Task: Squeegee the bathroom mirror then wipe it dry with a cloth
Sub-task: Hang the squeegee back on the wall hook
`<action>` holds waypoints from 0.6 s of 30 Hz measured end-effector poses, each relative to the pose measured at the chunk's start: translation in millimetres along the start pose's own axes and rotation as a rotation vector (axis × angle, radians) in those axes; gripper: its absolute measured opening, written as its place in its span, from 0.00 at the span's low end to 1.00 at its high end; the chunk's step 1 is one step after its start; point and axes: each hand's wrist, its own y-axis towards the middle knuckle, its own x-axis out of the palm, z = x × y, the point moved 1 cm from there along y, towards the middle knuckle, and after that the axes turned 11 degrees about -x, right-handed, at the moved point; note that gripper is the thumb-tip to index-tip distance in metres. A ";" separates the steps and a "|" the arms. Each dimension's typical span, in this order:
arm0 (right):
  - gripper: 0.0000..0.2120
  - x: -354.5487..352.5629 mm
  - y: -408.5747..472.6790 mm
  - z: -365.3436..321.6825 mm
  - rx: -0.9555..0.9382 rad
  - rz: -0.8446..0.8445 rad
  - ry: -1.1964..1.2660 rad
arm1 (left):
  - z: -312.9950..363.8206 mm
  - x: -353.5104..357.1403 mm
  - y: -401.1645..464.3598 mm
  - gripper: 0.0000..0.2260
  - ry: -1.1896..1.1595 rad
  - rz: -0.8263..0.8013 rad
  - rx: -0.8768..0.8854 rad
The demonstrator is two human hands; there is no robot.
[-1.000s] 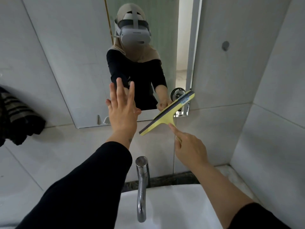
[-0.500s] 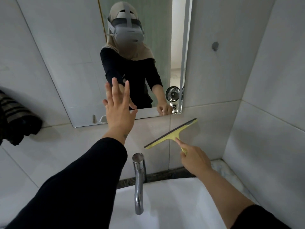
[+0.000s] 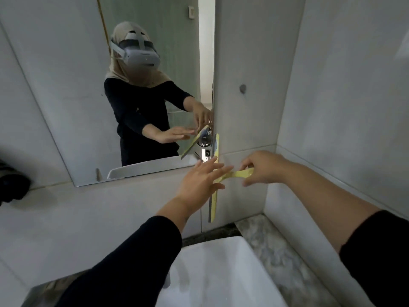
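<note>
The wall mirror hangs above the sink and reflects a person in a headset. A yellow squeegee stands with its blade upright, along the mirror's lower right corner and the tiled wall below it. My right hand grips its yellow handle from the right. My left hand is flat with fingers spread, in front of the blade's middle, just below the mirror's bottom edge. No cloth for wiping can be identified.
A white sink lies below my arms, with a marble ledge to its right. A dark striped fabric hangs at the far left wall. The tiled side wall closes in on the right.
The squeegee has swung from a slanted, nearly level blade below the mirror to an upright blade at the mirror's right edge. My left hand moved right and down to it. The view shifted right.
</note>
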 end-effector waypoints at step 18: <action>0.32 -77.9 14.1 16.6 0.391 0.737 0.715 | 38.3 -1.7 55.6 0.27 0.163 0.296 -0.245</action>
